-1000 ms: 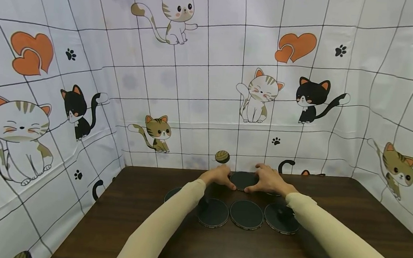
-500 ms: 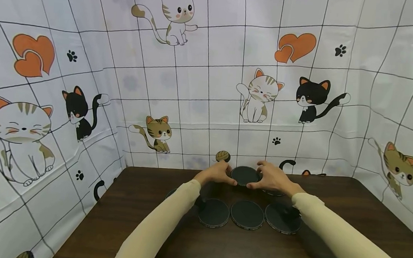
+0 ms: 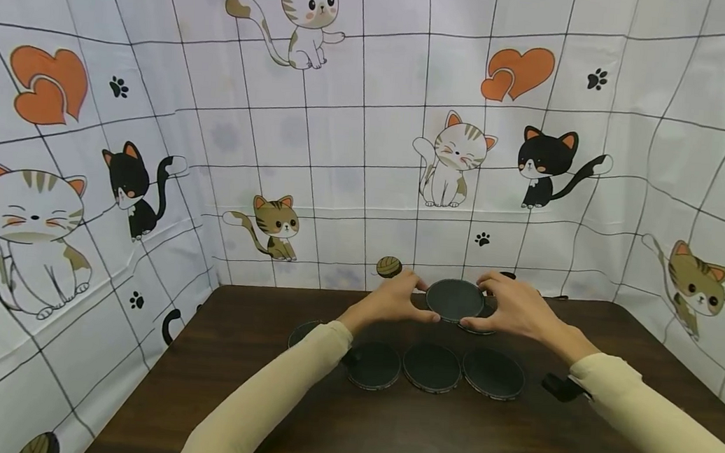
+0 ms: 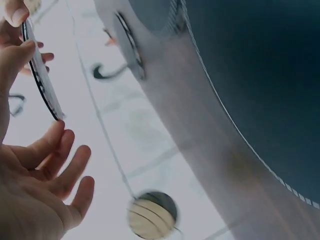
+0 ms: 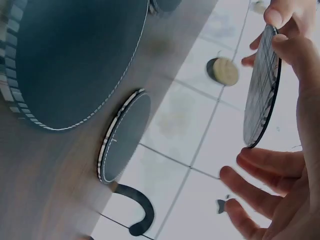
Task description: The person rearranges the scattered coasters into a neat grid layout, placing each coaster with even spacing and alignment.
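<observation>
A thin round dark disc (image 3: 455, 301) with a black-and-white edge is raised between both hands above the far part of the table. My left hand (image 3: 395, 299) holds its left side, my right hand (image 3: 517, 309) its right side. In the left wrist view the disc (image 4: 44, 82) is seen nearly edge-on, the thumb at one end and fingertips at the other. The right wrist view shows a pale, grid-marked face of the same disc (image 5: 262, 90). Below the hands, a row holds a left disc (image 3: 373, 365), a middle disc (image 3: 432, 367) and a right disc (image 3: 493, 374).
Another disc (image 3: 303, 332) lies at the left, partly behind the left sleeve. One more, mostly hidden disc (image 3: 480, 330) lies beneath the right hand. A dark wooden table (image 3: 423, 441) carries them, and a white cat-print sheet (image 3: 368, 143) hangs around its back and sides.
Both hands have lifted the disc from the far part of the table and carried it to the right. The discs in the near row keep their places.
</observation>
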